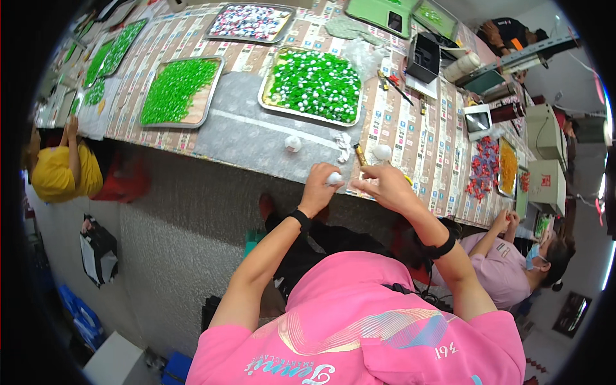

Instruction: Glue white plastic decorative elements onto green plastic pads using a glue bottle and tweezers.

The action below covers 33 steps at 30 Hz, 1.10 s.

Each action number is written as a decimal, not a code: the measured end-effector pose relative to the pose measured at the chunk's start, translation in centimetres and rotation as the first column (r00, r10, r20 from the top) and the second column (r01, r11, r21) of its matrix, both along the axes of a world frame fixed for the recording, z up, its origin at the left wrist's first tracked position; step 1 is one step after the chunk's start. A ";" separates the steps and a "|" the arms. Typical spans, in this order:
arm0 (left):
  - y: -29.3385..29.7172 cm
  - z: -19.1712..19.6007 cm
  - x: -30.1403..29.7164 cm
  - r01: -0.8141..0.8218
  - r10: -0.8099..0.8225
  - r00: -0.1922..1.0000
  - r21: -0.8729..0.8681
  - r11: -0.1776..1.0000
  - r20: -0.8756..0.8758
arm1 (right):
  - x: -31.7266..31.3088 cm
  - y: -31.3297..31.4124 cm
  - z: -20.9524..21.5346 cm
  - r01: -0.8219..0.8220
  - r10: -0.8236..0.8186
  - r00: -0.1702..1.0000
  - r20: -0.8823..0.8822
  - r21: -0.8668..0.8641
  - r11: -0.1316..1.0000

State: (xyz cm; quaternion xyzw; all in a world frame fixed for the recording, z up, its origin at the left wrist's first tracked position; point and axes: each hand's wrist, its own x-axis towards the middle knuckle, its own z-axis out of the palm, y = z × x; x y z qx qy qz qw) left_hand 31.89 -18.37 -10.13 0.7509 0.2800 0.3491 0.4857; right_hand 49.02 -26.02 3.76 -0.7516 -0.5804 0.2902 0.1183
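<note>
My left hand (316,190) is closed around a small white ball (334,178) at the table's front edge, the ball showing between thumb and fingers. Just to the right, my right hand (389,188) has its fingers bent and drawn together; whatever they may pinch is too small to make out. Beyond the hands lie a second white ball (292,144), a crumpled white tissue (343,147) and a white round object (382,152). A slim gold-coloured tube (360,154) lies close to my right fingertips.
A tray (261,101) of green pieces mixed with white ones stands ahead, with a tray (203,122) of green pieces to its left. Another tray (210,33) holds multicoloured pieces. A black box (423,56) stands far right. People sit at left (64,170) and right (497,269).
</note>
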 end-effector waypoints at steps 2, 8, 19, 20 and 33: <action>0.6 -0.2 0.0 -0.045 0.045 0.999 0.004 0.999 -0.031 | 1.9 -1.3 -0.7 0.149 -0.151 0.989 -0.008 0.206 0.967; 2.8 -1.3 1.1 -0.127 0.122 0.990 -0.075 0.989 -0.065 | 8.5 -3.1 -7.6 0.402 -0.439 0.892 0.103 0.259 0.878; 3.3 -2.9 1.5 -0.099 0.086 0.985 -0.082 0.992 -0.149 | 8.3 -5.2 -12.5 0.559 -0.570 0.760 0.311 0.134 0.818; 3.3 -3.0 1.3 -0.099 0.087 0.983 -0.071 0.993 -0.161 | 8.1 -5.8 -12.6 0.528 -0.504 0.783 0.363 0.040 0.849; 2.8 0.9 -6.0 -0.109 0.087 0.929 -0.042 0.993 -0.359 | 8.2 -9.0 -15.9 0.491 -0.525 0.784 0.331 0.187 0.851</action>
